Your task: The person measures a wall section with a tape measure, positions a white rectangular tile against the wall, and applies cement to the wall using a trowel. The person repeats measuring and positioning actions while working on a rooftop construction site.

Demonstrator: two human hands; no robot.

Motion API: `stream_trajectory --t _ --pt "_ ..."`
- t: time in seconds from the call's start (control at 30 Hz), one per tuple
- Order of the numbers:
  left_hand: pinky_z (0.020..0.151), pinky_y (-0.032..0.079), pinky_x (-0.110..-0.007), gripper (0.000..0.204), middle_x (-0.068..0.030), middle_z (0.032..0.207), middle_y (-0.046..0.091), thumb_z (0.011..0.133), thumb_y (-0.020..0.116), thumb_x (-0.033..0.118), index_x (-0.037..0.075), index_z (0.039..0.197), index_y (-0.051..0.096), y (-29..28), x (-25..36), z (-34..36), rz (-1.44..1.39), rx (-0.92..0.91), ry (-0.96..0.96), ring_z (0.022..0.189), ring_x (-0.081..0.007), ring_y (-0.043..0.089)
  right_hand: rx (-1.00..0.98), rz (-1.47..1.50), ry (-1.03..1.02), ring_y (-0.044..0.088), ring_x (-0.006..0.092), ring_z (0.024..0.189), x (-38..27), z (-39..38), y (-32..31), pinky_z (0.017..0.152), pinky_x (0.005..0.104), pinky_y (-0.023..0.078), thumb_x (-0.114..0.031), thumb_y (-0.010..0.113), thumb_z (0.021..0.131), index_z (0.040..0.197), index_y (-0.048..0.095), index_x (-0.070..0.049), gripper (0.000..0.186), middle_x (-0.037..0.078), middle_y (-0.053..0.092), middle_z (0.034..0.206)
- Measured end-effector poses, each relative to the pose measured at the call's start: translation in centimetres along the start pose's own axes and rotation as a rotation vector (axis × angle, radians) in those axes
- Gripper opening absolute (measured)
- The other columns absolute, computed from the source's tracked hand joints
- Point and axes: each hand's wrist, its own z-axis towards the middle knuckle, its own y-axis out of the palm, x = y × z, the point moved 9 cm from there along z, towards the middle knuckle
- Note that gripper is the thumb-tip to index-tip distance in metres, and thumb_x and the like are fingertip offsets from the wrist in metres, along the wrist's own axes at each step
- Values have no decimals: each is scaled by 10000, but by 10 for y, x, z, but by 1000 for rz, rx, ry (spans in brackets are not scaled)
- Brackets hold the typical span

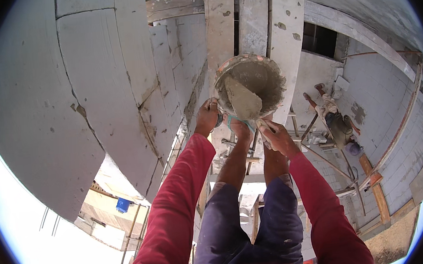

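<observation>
A round bucket (278, 79) with a mortar-crusted rim sits on the planks ahead of my feet, with wet grey mortar inside. Across its near side lies a trowel (243, 99), its blade coated in mortar. My right hand (277, 137) is closed around the trowel's handle end, just below the near rim. At the bucket's left rim is my left hand (207, 117), fingers curled and seeming to grip the edge. A small dark rounded thing shows beside that palm; what it is I cannot make out.
Mortar-spotted planks (287, 36) run ahead under the bucket. A light block wall (92, 67) rises close on my left. Far below, a blue container (123, 205) shows through an opening. At lower right, another person (339, 122) is among wooden poles (327, 161) by a block wall.
</observation>
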Motion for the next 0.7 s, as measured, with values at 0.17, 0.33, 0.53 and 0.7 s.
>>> stream_trajectory --t 0.17,0.33,0.53,0.7 --pt "693 487 -288 403 -25 813 652 1033 548 403 89 1272 633 -30 -26 -71 -236 128 -76 766 -110 605 57 -265 -465 555 92 608 -86 -4 33 559 273 468 -312 592 1002 1433 532 -32 518 41 635 821" --pt "840 502 -354 473 -96 955 652 968 642 329 53 1342 552 -45 9 -240 -9 21 -65 871 -191 622 -60 -113 -479 671 233 907 -253 -1 132 842 351 526 -357 576 1001 1472 488 -53 567 184 689 1059" --pt "921 499 -423 561 -188 1129 609 908 709 315 57 1370 524 -33 44 -345 197 43 202 1010 -349 633 10 -99 -850 663 248 873 -410 2 221 841 389 538 -318 570 993 1508 424 -45 601 193 661 1025" --pt "884 538 -484 529 -230 1170 602 889 715 294 44 1320 536 -8 43 -332 219 102 240 1029 -438 642 198 -245 -999 641 428 1056 -474 -19 268 934 462 522 -230 582 962 1491 409 14 607 286 620 1186"
